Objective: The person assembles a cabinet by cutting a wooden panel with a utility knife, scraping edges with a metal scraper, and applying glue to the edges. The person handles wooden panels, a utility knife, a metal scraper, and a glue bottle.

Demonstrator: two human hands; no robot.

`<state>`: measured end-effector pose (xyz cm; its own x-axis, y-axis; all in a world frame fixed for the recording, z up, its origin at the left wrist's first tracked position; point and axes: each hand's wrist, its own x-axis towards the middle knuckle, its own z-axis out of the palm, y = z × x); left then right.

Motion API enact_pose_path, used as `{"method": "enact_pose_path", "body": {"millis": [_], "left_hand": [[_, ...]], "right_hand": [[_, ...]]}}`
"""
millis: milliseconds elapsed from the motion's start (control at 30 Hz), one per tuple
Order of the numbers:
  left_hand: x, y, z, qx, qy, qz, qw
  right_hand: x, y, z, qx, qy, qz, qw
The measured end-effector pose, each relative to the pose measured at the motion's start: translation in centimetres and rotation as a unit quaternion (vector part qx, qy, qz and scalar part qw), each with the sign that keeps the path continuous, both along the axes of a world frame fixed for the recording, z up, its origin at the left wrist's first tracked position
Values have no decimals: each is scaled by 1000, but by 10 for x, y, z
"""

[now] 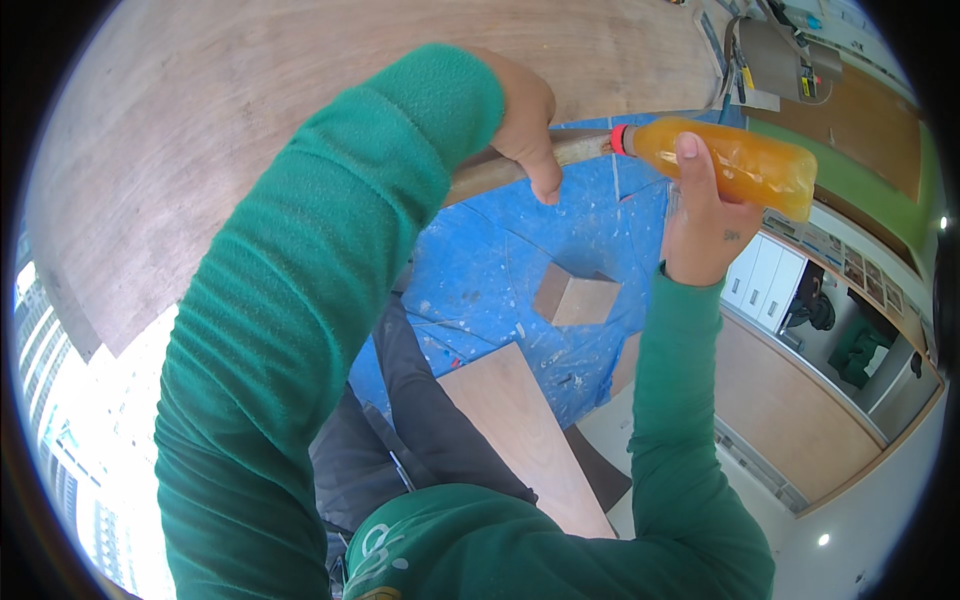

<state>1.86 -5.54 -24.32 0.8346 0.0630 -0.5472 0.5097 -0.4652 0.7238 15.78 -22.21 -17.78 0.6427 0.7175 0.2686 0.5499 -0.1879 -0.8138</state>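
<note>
My right hand (pixel 712 225) is wrapped round a clear plastic bottle (pixel 745 165) of orange-yellow liquid, its thumb on the near side. The bottle lies almost level, its red cap (pixel 618 140) pointing left at the edge of a large plywood sheet (pixel 250 90). My left hand (pixel 525 120) grips that edge a little left of the cap. Its thumb hangs over the edge; the other fingers are hidden behind the hand. Along the edge runs a pale wooden strip (pixel 490 180).
Below the sheet, a blue tarp (pixel 480 260) with white specks covers the floor. A wooden block (pixel 578 297) and a plywood offcut (pixel 520 430) lie there, near my legs (pixel 410 390). Tools (pixel 745 75) are at the upper right. White drawers (pixel 765 280) stand on the right, bright windows (pixel 60 430) on the left.
</note>
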Motion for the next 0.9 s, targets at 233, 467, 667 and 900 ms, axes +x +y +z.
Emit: {"method": "enact_pose_path", "body": {"millis": [233,467,667,900], "left_hand": [[1,2,2,-8,18,-7,1000],[-2,12,-3,9,-1,15,1000],[-8,18,-6,-21,-17,12,1000],[-10,18,-3,3,-12,24,1000]], "right_hand": [[-4,1,3,-19,-19,18,999],[-4,2,2,-10,8,15,1000],[-4,0,6,-51,19,-4,999],[-7,0,7,-64,8,-7,998]]}}
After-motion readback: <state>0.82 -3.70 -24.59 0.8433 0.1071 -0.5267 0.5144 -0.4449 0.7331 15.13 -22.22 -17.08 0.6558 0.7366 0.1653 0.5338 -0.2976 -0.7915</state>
